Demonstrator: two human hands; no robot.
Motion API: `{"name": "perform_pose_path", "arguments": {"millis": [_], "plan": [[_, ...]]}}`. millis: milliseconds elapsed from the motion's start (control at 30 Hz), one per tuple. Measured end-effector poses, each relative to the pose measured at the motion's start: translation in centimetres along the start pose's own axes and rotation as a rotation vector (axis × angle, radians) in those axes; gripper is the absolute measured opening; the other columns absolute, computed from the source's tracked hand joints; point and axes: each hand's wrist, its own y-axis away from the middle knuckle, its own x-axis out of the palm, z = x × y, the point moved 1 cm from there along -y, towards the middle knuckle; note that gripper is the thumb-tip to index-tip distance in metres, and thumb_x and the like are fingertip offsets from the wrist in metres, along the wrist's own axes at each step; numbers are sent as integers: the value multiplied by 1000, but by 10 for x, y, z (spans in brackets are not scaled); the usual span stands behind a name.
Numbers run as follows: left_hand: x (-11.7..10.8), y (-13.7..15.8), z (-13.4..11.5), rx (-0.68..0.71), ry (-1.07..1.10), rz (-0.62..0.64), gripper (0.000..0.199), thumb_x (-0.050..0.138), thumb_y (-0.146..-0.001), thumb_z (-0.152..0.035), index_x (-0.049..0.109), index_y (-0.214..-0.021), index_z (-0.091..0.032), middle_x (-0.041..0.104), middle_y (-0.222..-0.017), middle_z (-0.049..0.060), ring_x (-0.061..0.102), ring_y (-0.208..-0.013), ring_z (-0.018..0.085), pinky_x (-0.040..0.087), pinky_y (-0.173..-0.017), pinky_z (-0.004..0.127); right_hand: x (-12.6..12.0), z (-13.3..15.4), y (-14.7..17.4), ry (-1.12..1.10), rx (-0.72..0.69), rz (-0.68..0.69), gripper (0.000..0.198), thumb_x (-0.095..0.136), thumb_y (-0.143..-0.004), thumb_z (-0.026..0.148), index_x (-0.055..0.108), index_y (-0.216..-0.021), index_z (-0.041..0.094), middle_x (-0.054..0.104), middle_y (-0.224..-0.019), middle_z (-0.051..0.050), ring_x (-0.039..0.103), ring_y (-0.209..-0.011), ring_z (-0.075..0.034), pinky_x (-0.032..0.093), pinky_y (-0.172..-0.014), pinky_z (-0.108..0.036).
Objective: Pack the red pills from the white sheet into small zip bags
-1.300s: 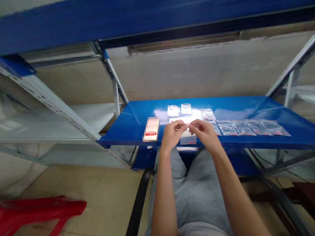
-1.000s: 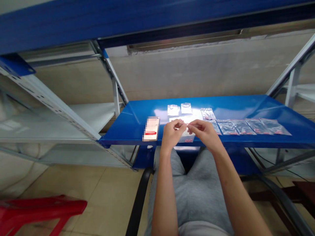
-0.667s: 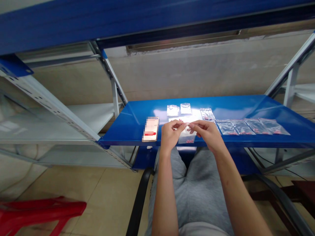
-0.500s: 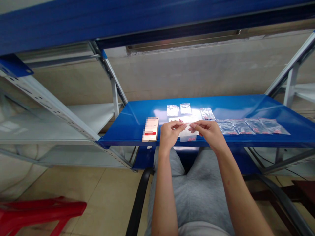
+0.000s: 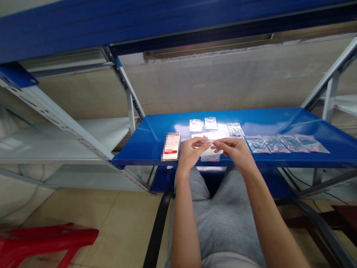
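Observation:
Near the front edge of the blue shelf, a clear zip bag (image 5: 210, 156) hangs from my fingertips with small red pieces at its bottom. My left hand (image 5: 192, 152) pinches the top edge of that bag between thumb and forefinger. My right hand (image 5: 234, 150) is pinched on the same top edge, close to the left thumb. Behind the hands lies a white sheet (image 5: 219, 133) with a few red pieces (image 5: 205, 136) on it, partly hidden by my fingers. What the red pieces are is too small to tell.
Several filled zip bags (image 5: 275, 144) lie in a row to the right, and another filled bag (image 5: 235, 129) lies behind my right hand. Two flat zip bags (image 5: 196, 125) rest at the back. A phone (image 5: 171, 146) lies left on the blue shelf (image 5: 279, 121). A red stool (image 5: 55, 238) stands lower left.
The hanging bag and my left hand have shifted slightly left. My right hand's fingertips have moved a little left along the bag's top edge. The phone's screen digits differ.

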Motion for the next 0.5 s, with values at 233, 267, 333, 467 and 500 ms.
{"name": "perform_pose_path", "arguments": {"millis": [233, 267, 333, 467, 500], "plan": [[8, 0, -4, -24, 54, -66, 19, 78, -83, -37, 82, -89, -20, 81, -86, 6, 75, -86, 23, 57, -80, 33, 0, 7, 1, -20, 7, 5, 37, 83, -74, 51, 83, -92, 18, 77, -79, -9, 67, -71, -20, 37, -50, -26], [9, 0, -5, -33, 68, -89, 19, 79, -82, -37, 82, -87, -20, 80, -83, 5, 75, -83, 22, 57, -79, 33, 0, 6, 1, -13, 6, 18, 37, 82, -75, 50, 82, -94, 18, 78, -82, -9, 67, -73, -20, 38, -51, -26], [10, 0, -6, -40, 85, -159, 19, 79, -81, -37, 82, -85, -19, 79, -79, 4, 74, -79, 21, 57, -77, 32, -1, 4, 0, 21, -5, 51, 36, 82, -75, 47, 81, -97, 19, 78, -84, -8, 67, -74, -20, 40, -52, -26], [12, -4, -3, -54, 100, -227, 29, 78, -83, -42, 81, -99, -19, 79, -83, 6, 73, -78, 20, 56, -74, 30, -4, -3, -4, 86, -47, 32, 29, 78, -77, 45, 79, -90, 19, 76, -80, -6, 64, -69, -18, 42, -52, -27], [13, -5, -1, -65, 105, -211, 34, 79, -83, -43, 79, -106, -19, 79, -85, 7, 73, -78, 20, 56, -74, 30, -6, -5, -5, 83, -53, 1, 28, 77, -77, 44, 78, -88, 18, 75, -79, -6, 63, -67, -17, 41, -52, -26]]}}
